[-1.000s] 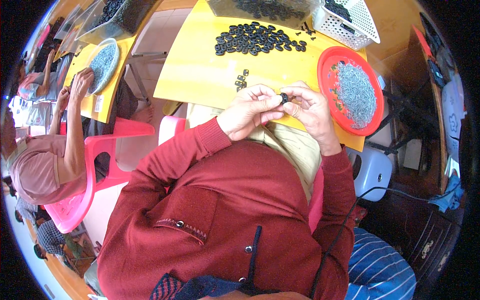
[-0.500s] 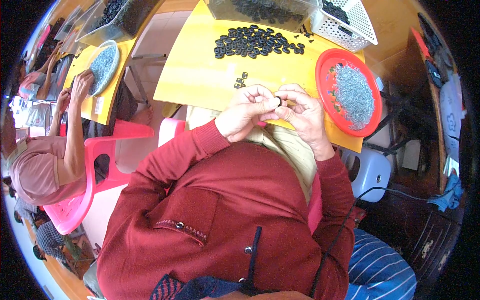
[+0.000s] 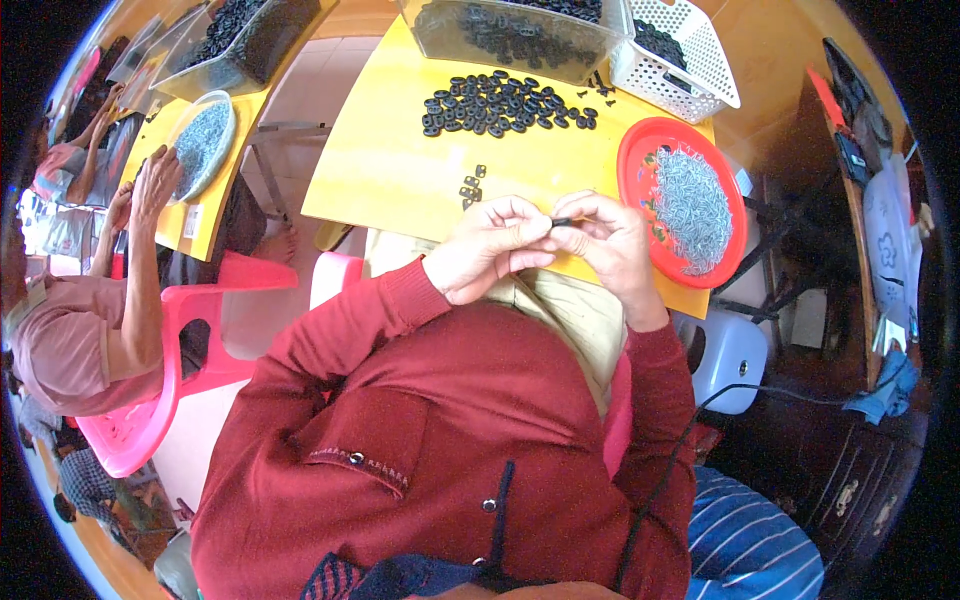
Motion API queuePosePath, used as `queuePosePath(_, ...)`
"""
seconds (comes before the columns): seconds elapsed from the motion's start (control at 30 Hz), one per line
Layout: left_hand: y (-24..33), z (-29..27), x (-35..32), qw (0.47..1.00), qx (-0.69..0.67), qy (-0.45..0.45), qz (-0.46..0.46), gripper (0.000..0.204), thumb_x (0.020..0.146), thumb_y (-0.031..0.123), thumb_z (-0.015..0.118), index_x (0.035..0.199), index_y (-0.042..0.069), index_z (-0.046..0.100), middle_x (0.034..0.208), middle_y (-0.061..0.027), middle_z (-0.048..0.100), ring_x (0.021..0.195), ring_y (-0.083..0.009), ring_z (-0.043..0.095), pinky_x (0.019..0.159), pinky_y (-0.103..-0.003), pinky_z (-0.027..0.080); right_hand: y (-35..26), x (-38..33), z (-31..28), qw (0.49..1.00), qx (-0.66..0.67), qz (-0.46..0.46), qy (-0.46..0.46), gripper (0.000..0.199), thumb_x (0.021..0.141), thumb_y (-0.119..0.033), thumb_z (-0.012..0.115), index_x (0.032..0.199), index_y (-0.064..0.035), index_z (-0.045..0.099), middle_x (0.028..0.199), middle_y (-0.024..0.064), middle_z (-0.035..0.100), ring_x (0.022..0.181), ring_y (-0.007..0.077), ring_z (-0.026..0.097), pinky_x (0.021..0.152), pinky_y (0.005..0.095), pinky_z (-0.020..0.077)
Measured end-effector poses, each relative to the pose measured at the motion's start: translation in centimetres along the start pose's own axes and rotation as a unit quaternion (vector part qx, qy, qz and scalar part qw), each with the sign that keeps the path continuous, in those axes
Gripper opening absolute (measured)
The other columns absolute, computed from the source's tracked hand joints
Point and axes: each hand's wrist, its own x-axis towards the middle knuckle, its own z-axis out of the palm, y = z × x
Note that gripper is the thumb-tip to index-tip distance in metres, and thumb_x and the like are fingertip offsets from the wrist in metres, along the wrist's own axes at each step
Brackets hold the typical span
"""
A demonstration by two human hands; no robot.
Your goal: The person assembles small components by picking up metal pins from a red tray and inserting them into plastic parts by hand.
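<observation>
My left hand and my right hand meet over the near edge of the yellow table. Between their fingertips they pinch one small black ring part. Both arms wear red sleeves. A pile of black rings lies farther back on the table. A few finished-looking small black pieces sit just beyond my left hand. A red plate of small silvery metal pieces stands right of my right hand.
A clear bin of black parts and a white basket stand at the table's back. On the left another person in pink sits on a pink chair at a second yellow table with a bowl.
My hands have stayed together at the table edge, shifting slightly while turning the small black part between the fingertips.
</observation>
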Motion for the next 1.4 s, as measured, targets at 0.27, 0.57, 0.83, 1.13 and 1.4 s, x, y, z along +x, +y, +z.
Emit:
queuePosePath(0.27,-0.3,0.3,-0.2,0.999,0.04,0.036,-0.005,0.008,0.09,0.013,0.059,0.094,0.006,0.059,0.101,-0.0096,0.065,0.087,-0.0147,0.063,0.076,-0.028,0.054,-4.4,4.7,-6.3,0.896,-0.261,-0.162,0.321,0.022,0.083,-0.002,0.066,0.103,0.0042,0.064,0.08,0.0031,0.065,0.07,0.0061,0.058,0.064,0.0196,0.0482)
queuePosePath(0.57,-1.0,0.8,-0.3,0.995,0.088,0.043,-0.002,0.009,0.088,0.012,0.062,0.091,0.003,0.06,0.096,-0.0102,0.066,0.083,-0.0136,0.064,0.072,-0.026,0.055,-7.5,12.1,-20.0,0.597,-0.699,-0.164,0.357,0.038,0.081,-0.025,0.065,0.11,-0.0014,0.063,0.098,0.0156,0.068,0.091,0.0253,0.066,0.079,0.0319,0.0501)
queuePosePath(0.83,-1.9,0.0,-0.9,0.976,0.215,-0.044,0.004,0.007,0.086,0.007,0.065,0.089,0.001,0.061,0.091,-0.0077,0.066,0.084,-0.0123,0.062,0.076,-0.025,0.051,0.9,8.5,-1.5,0.931,-0.363,-0.042,-0.002,0.022,0.081,-0.009,0.064,0.102,-0.0029,0.066,0.09,0.0099,0.066,0.076,0.0193,0.062,0.069,0.0297,0.05)
queuePosePath(1.13,-2.3,0.7,-1.4,0.955,0.273,-0.114,0.022,0.008,0.084,0.01,0.068,0.084,0.003,0.065,0.074,0.0018,0.063,0.067,-0.0035,0.055,0.063,-0.02,0.046,3.2,8.1,1.6,0.85,-0.51,-0.107,-0.076,0.022,0.084,-0.015,0.06,0.104,-0.0074,0.066,0.089,0.0097,0.061,0.079,0.0286,0.061,0.069,0.0356,0.0492)
queuePosePath(1.4,-1.8,0.4,-1.1,0.956,0.269,-0.113,0.005,0.007,0.084,0.007,0.068,0.085,0.002,0.064,0.083,-0.0031,0.064,0.079,-0.0086,0.058,0.072,-0.023,0.048,2.5,8.1,2.4,0.794,-0.596,-0.068,-0.093,0.021,0.085,-0.021,0.06,0.104,-0.0134,0.066,0.087,0.0071,0.057,0.078,0.0273,0.061,0.065,0.0394,0.0489)
